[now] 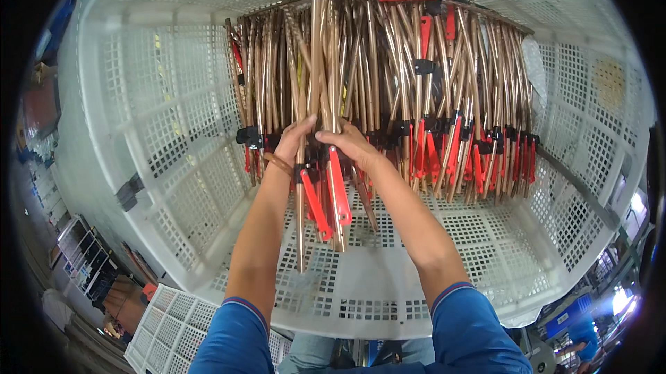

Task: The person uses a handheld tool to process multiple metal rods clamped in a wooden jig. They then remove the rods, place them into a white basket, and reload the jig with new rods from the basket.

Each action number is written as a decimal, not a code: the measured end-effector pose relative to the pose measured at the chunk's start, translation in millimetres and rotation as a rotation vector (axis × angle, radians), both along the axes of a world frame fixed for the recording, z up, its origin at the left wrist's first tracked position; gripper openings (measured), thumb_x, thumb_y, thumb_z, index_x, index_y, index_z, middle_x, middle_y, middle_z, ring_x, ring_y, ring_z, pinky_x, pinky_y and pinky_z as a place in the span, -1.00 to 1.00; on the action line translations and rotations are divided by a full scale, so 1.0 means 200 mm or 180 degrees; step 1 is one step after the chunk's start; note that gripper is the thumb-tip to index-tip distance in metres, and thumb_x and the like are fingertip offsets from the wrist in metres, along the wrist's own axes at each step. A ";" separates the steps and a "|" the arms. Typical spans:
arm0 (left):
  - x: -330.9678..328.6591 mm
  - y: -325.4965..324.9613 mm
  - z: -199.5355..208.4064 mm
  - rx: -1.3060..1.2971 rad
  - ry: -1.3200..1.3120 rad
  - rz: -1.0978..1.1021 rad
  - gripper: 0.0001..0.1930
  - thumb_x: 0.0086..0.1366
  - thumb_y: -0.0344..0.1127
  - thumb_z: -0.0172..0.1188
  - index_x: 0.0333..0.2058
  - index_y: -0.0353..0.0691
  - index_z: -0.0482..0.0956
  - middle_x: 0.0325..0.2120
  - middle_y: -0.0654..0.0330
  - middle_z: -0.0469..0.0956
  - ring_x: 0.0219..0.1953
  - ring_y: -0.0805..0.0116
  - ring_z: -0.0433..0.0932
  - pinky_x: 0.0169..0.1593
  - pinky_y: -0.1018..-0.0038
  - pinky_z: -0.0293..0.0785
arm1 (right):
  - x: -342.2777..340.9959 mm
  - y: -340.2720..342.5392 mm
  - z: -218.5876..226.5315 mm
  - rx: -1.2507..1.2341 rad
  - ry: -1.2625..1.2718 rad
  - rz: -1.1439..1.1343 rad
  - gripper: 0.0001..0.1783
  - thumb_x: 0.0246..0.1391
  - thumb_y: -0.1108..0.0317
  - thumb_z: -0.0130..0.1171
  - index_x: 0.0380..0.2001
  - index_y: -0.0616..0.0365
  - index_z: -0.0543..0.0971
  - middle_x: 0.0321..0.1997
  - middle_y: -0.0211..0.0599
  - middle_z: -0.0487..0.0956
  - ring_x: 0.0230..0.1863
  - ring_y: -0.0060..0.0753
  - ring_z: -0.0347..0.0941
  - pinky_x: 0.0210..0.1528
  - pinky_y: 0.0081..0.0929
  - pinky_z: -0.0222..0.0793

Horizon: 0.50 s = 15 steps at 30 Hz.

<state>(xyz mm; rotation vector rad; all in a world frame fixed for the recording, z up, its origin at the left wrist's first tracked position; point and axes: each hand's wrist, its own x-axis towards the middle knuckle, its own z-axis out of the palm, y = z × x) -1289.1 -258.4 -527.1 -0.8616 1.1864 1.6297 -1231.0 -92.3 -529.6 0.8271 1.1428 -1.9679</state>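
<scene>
My left hand [294, 140], with a brown bangle at the wrist, is closed around a copper-coloured metal tube [316, 48] that rises above the others. Beside it, my right hand [352, 143] grips another such tube [334, 75], thumb across its front. Below the hands hang a red lever [317, 207] on the left and a second red lever [340, 187] on the right, each alongside a tube end. Black clamps partly show under the fingers. Behind lies a dense pile of similar tubes [374, 62], many with black clamps and red levers. Fingertips behind the tubes are hidden.
A large white perforated plastic crate [166, 103] surrounds the pile, its walls rising on all sides. Another white crate [166, 325] stands outside at the lower left. Beyond the right wall, a person in blue [585, 338] is partly visible.
</scene>
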 end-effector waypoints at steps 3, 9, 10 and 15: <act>0.01 0.01 0.28 0.0036 0.0206 -0.0152 -0.63 0.17 -0.30 0.28 -0.07 -0.25 0.45 -0.37 0.28 0.56 -0.37 0.44 0.57 -0.29 0.49 0.53 | 0.03 -0.01 0.24 0.0664 0.0318 0.0154 0.03 -0.23 0.13 0.36 0.24 0.45 0.14 0.15 0.09 0.39 0.13 -0.11 0.36 0.20 -0.42 0.22; 0.14 0.10 1.21 0.0277 0.1195 -0.0123 -0.56 0.15 -0.47 0.14 0.04 -0.32 0.35 -0.18 0.13 0.55 -0.17 0.33 0.58 -0.11 0.42 0.54 | 0.08 0.11 1.13 0.0550 0.1334 -0.0099 -0.07 -0.31 0.25 0.38 0.21 0.19 0.23 0.02 -0.07 0.50 0.06 -0.20 0.43 0.15 -0.39 0.29; 0.19 0.11 1.36 0.0243 0.1393 -0.0050 -0.53 0.17 -0.47 0.09 0.09 -0.32 0.30 -0.16 0.08 0.54 -0.14 0.27 0.58 -0.10 0.38 0.56 | 0.10 0.14 1.30 0.0672 0.1498 -0.0006 -0.06 -0.32 0.25 0.38 0.22 0.16 0.22 0.02 -0.06 0.49 0.05 -0.18 0.43 0.15 -0.39 0.30; 0.40 0.22 2.21 0.0326 0.2144 0.0219 -0.43 0.13 -0.37 0.09 0.12 -0.39 0.22 -0.05 -0.05 0.46 -0.05 0.11 0.53 0.03 0.24 0.49 | 0.22 0.32 2.18 0.1057 0.2824 0.0220 -0.04 -0.39 0.14 0.37 0.17 0.18 0.26 0.03 0.02 0.45 0.05 0.01 0.39 0.12 -0.26 0.30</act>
